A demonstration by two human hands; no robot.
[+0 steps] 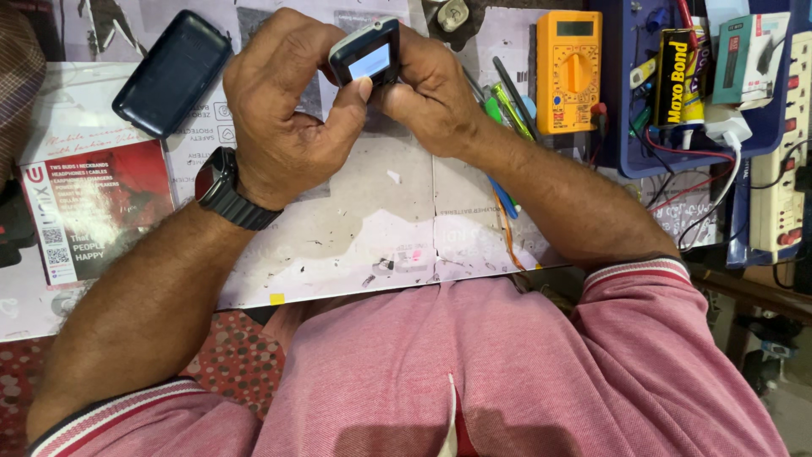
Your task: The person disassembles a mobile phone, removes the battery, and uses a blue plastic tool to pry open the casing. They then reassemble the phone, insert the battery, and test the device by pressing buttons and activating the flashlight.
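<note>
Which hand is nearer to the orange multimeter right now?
Right. The right hand grips the small phone just left of the orange multimeter, apart from it. The left hand holds the phone's other side, farther away.

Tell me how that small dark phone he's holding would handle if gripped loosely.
The small phone looks rigid and probably light, since both hands' fingers nearly enclose it. Its glossy casing may be slippery. The lit screen is likely fragile if dropped.

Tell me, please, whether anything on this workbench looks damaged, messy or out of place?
The grey mat under the hands is scuffed and littered with dark specks and scraps. Loose wires tangle beside the blue tray. The small phone held by both hands looks intact.
</note>
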